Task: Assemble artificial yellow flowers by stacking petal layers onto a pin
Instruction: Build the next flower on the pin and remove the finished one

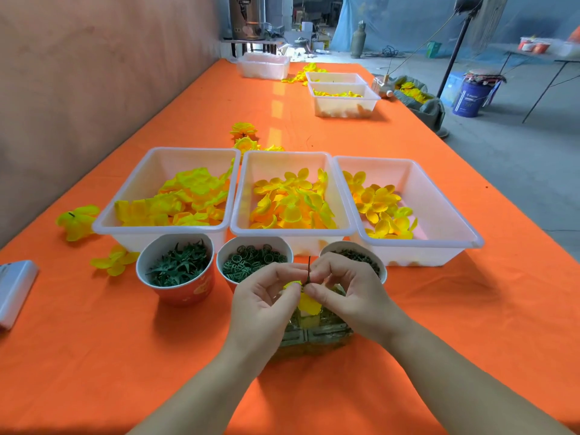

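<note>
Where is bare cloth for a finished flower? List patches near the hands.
Free: orange cloth right of the right hand, before the right tray; also left of the left hand, between the leaf cup and white box. Crowded: cups and trays ahead; loose flowers beside the left tray.

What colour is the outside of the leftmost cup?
The cup is red-orange outside, white inside; the head view shows it best.
</note>
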